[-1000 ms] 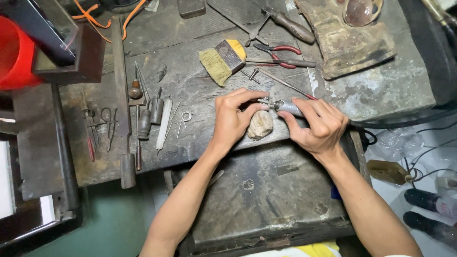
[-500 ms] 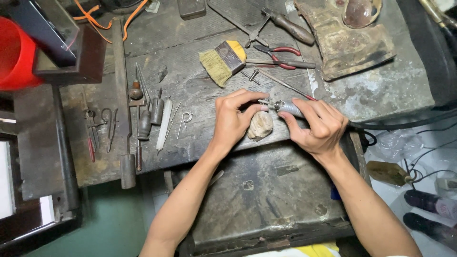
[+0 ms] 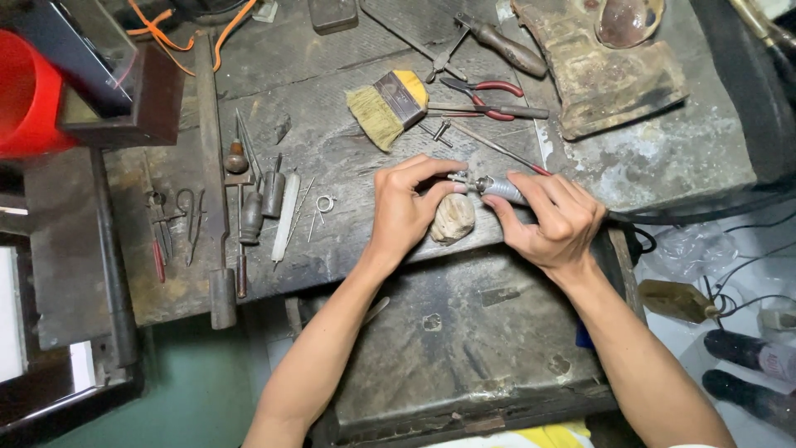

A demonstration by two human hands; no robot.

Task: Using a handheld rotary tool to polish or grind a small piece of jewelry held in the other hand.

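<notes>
Both our hands meet over the worn grey workbench (image 3: pixel 332 158).
Our right hand (image 3: pixel 557 222) grips a slim silver rotary handpiece (image 3: pixel 497 188); our left hand (image 3: pixel 406 207) pinches something tiny at its tip, above a rounded pale wooden peg (image 3: pixel 453 219).

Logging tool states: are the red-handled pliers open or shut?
Open: the red-handled pliers lie flat on the workbench behind the brush, handles spread apart.
</notes>
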